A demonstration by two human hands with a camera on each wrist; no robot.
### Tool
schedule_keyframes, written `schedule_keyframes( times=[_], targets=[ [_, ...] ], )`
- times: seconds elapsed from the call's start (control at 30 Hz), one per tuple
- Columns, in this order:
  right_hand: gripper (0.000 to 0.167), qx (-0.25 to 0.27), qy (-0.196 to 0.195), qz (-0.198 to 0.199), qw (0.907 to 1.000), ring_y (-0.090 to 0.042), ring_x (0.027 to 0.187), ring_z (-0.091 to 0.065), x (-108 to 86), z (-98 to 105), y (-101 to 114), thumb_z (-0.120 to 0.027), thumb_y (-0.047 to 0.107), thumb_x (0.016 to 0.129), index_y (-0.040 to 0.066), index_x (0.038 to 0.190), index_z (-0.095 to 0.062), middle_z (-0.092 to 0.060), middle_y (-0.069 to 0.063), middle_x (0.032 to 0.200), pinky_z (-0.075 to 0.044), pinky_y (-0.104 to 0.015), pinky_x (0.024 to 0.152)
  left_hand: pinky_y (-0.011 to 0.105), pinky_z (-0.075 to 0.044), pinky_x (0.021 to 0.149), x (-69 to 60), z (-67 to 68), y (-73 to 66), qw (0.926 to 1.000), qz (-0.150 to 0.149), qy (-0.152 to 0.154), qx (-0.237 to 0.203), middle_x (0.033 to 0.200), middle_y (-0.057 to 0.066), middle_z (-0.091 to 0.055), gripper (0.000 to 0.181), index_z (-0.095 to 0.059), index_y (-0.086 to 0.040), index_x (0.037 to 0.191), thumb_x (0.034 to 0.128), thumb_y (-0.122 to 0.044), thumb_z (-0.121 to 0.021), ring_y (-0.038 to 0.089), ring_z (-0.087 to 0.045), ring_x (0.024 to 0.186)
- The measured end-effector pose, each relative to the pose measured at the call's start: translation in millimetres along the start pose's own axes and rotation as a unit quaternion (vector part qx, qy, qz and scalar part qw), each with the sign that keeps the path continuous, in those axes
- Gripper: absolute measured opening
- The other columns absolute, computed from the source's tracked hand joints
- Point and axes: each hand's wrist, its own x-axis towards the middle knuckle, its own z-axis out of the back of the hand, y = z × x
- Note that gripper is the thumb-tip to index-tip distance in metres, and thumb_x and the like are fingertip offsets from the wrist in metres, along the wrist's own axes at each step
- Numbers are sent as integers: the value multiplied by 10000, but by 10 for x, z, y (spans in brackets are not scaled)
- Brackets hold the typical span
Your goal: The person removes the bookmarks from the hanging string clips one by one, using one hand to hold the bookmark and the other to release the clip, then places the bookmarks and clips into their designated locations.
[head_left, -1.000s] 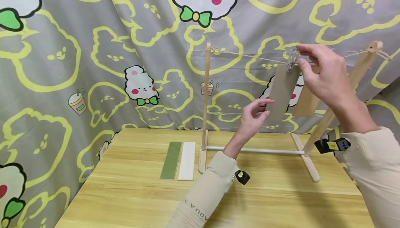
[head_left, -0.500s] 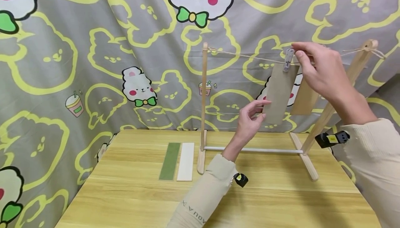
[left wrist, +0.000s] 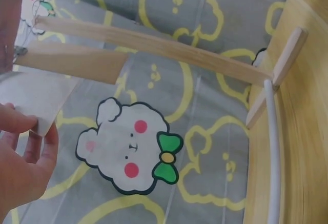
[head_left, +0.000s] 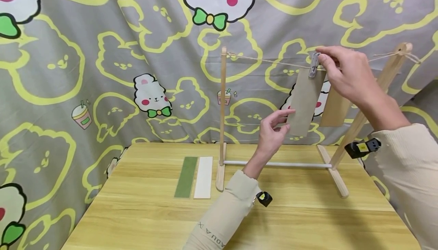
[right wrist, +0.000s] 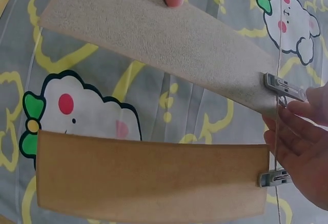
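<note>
A grey-beige strip (head_left: 304, 101) hangs at the string (head_left: 267, 60) of a wooden stand, a little tilted. At its lower left edge my left hand (head_left: 272, 132) pinches it between thumb and fingers, as the left wrist view also shows. My right hand (head_left: 352, 75) holds the tail of a metal clip (head_left: 313, 65) at the strip's top. In the right wrist view this clip's jaws sit over the strip's end by the string. Just right of it hangs a tan-brown strip (head_left: 333, 107), with its own metal clip (right wrist: 275, 178) on the string.
A green strip (head_left: 186, 177) and a white strip (head_left: 203, 177) lie side by side on the wooden table (head_left: 143, 212), left of the stand. The stand has a left post (head_left: 223, 105), a right post (head_left: 356, 128) and a white crossbar (head_left: 294, 164). A patterned curtain (head_left: 137, 52) hangs behind.
My right thumb has come over the clip's tail, and the clip has turned slightly. My left hand keeps its pinch on the grey-beige strip with little movement. The head view has shifted a bit.
</note>
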Motion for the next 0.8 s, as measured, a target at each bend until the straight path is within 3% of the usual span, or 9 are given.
schedule_keyframes(
  times=[0.1,0.2,0.43,0.57,0.8],
  targets=[
    [426,101,145,-147,9997,174,871,-418,20,10,-8,-451,297,1094,66,1403,-633,-689,-206,1251,-343,-172,747,220,-583,736,-3,11,-9,10000,-23,-12,73,1241,123,-714,411,-716,9,1208,874,220,-603,152,-705,1000],
    [451,280,349,-405,9982,139,859,-449,44,27,-12,-446,343,1092,91,1422,-622,-685,-210,1255,-345,-183,740,235,-590,745,2,20,-24,9999,-53,-32,119,1217,134,-723,399,-721,9,1201,879,216,-611,181,-708,995],
    [468,503,591,-810,9937,174,896,-457,84,77,-17,-453,393,1085,130,1437,-616,-654,-199,1335,-358,-161,785,220,-586,751,8,24,-57,9999,-21,19,117,1217,147,-722,383,-714,18,1209,886,201,-617,101,-692,973],
    [468,571,649,-911,9921,147,897,-493,91,80,-20,-478,403,1074,130,1423,-629,-678,-171,1299,-365,-162,768,214,-585,745,4,24,-52,10000,0,5,92,1214,152,-722,386,-715,23,1205,882,208,-615,90,-689,971],
    [473,800,680,-1136,9880,95,914,-537,103,96,-30,-520,408,1057,106,1401,-641,-700,-55,1222,-382,-166,766,214,-584,737,11,23,-31,9999,-13,-50,106,1200,156,-727,399,-720,25,1196,869,228,-614,236,-710,989]
  ],
)
